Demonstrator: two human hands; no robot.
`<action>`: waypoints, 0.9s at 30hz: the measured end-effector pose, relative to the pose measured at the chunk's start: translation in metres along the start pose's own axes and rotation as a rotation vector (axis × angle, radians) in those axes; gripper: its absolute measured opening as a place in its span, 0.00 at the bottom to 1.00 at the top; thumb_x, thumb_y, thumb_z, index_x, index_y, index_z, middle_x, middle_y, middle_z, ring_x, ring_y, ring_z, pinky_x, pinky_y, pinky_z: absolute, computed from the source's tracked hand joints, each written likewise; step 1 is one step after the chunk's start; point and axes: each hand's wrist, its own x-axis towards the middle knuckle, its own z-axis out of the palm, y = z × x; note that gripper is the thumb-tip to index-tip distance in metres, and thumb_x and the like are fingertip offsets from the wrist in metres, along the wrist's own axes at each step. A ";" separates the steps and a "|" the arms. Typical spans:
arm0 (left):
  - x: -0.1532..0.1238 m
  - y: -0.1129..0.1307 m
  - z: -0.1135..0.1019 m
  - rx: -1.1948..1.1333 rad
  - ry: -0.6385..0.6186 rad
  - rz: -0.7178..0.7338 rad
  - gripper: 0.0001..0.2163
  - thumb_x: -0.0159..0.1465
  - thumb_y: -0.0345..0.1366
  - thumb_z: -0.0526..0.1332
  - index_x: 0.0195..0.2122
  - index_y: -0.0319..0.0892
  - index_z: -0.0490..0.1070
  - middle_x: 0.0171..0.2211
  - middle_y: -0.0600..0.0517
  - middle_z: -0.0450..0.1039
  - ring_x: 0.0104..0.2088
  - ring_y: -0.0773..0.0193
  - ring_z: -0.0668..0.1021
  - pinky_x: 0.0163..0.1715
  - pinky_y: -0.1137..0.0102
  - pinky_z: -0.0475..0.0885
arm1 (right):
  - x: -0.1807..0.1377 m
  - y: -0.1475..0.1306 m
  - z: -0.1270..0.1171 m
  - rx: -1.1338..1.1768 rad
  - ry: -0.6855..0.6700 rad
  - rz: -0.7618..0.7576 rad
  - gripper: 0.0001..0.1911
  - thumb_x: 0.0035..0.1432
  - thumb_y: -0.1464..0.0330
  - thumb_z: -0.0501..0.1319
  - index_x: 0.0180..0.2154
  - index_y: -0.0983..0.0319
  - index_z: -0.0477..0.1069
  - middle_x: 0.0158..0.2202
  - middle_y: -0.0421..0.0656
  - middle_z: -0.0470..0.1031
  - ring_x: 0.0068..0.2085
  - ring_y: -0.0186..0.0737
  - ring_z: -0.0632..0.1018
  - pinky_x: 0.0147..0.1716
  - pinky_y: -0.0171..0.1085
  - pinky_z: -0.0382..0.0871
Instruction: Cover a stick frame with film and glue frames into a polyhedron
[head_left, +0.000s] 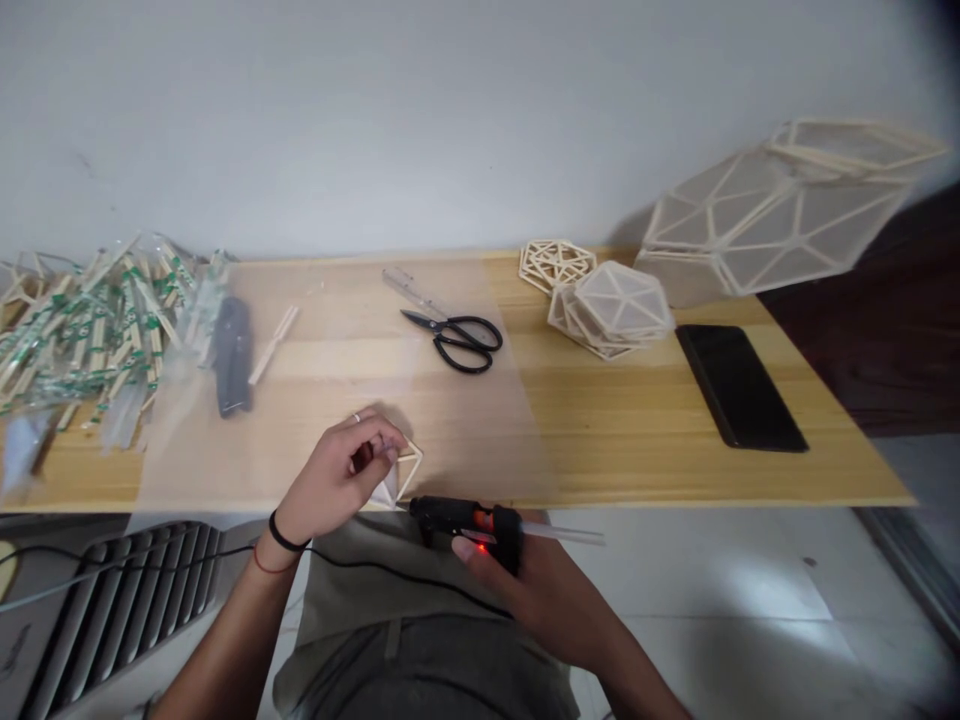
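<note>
My left grip pinches the stick frame at the near edge of the worktop, my right grip holds the hot-glue gun, and I judge gluing in hand, next needing a steady nozzle.

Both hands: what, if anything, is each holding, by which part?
The right hand holds the glue gun around its rear part; the left hand pinches the small stick frame near its far edge, fingers hiding the exact spot.
</note>
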 end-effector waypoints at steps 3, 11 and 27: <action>-0.001 -0.001 0.000 -0.003 -0.004 -0.016 0.07 0.70 0.32 0.60 0.40 0.41 0.78 0.30 0.52 0.70 0.29 0.66 0.71 0.28 0.72 0.65 | -0.001 0.000 0.001 -0.018 0.007 -0.010 0.20 0.66 0.53 0.58 0.45 0.60 0.79 0.46 0.50 0.83 0.50 0.56 0.81 0.51 0.51 0.73; -0.001 -0.002 0.000 -0.010 -0.011 -0.013 0.07 0.70 0.32 0.59 0.40 0.41 0.78 0.35 0.49 0.74 0.33 0.65 0.73 0.30 0.70 0.65 | -0.001 -0.002 0.000 -0.001 0.009 0.011 0.19 0.67 0.53 0.58 0.45 0.58 0.80 0.44 0.49 0.83 0.49 0.55 0.81 0.49 0.50 0.74; -0.001 -0.001 0.001 -0.009 -0.020 -0.033 0.06 0.69 0.33 0.60 0.41 0.41 0.77 0.30 0.53 0.71 0.29 0.66 0.72 0.29 0.72 0.65 | 0.000 -0.011 -0.003 -0.006 0.082 0.042 0.21 0.66 0.54 0.57 0.47 0.59 0.80 0.45 0.49 0.84 0.48 0.53 0.82 0.50 0.50 0.74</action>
